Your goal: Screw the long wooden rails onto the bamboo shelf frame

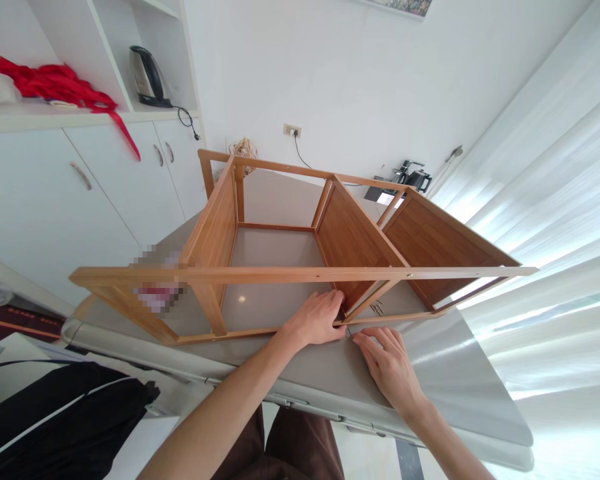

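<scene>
Plenty going on at the lower rail [260, 333]! The left hand [320, 317] curls round it, gripping the wooden frame [280, 274] beside the middle panel [353, 240]. Just beside, the right hand [387, 360] pinches a thin dark rod [349, 331], its tip right by that rail. Beyond both hands, the frame stretches across the grey bench [460, 387], loose screws [377, 307] just past the right hand.

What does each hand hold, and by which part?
The left hand grips the wooden frame at its near lower rail, beside the middle panel; the right hand apparently pinches a thin piece by its near end, too small to identify.
</scene>
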{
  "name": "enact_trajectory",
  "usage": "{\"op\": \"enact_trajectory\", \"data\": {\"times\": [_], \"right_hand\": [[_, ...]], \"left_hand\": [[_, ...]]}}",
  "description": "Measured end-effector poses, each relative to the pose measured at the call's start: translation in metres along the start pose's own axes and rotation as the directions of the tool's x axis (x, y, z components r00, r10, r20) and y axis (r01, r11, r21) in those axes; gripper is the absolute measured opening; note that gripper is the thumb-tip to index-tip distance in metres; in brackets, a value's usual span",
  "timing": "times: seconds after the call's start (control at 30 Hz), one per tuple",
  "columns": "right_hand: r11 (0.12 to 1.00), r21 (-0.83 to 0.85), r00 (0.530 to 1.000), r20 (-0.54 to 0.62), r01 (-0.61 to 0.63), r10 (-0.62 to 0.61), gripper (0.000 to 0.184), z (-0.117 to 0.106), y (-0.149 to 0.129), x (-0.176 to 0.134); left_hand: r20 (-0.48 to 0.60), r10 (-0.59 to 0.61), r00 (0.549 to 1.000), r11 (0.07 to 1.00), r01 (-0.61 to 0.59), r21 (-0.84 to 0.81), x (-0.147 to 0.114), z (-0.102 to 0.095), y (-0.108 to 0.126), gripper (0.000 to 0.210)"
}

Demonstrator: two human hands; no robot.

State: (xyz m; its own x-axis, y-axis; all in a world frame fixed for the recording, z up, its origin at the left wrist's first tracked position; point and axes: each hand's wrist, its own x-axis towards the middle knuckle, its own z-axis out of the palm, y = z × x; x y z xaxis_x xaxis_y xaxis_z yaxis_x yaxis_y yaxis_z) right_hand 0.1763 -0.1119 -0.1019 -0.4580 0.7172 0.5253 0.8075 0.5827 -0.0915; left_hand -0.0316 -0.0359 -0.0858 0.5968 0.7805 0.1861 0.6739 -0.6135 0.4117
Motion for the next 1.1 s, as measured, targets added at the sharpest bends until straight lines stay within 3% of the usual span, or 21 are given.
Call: {"op": "enact_trajectory", "data": {"times": [0.4, 0.57, 0.73, 0.97, 1.1], "right_hand": [[0.964, -0.171, 0.976, 0.107, 0.204, -0.187, 0.029, -0.009, 0.002, 0.005], [0.950, -0.210, 0.970, 0.121, 0.233, -0.212, 0.031, -0.012, -0.002, 0.008], [0.969, -0.162, 0.979, 0.110, 0.189, -0.172, 0.029, -0.009, 0.001, 0.006], [1.000, 0.022, 0.999, 0.039, -0.007, 0.006, 0.015, 0.002, 0.001, 0.002], [0.997, 0.069, 0.999, 0.019, -0.033, 0.032, 0.013, 0.005, 0.000, 0.000]], "left_hand": [[-0.030, 0.010, 0.999, 1.000, -0.011, -0.022, 0.001, 0.005, -0.003, 0.033], [-0.026, 0.006, 1.000, 1.000, -0.007, -0.018, 0.001, 0.005, -0.004, 0.034], [-0.022, 0.004, 1.000, 1.000, -0.004, -0.019, 0.001, 0.006, -0.004, 0.034], [-0.035, 0.012, 0.999, 1.000, -0.012, -0.002, 0.001, 0.006, -0.003, 0.032], [-0.039, 0.013, 0.999, 1.000, -0.014, -0.009, 0.001, 0.006, -0.004, 0.032]]}}
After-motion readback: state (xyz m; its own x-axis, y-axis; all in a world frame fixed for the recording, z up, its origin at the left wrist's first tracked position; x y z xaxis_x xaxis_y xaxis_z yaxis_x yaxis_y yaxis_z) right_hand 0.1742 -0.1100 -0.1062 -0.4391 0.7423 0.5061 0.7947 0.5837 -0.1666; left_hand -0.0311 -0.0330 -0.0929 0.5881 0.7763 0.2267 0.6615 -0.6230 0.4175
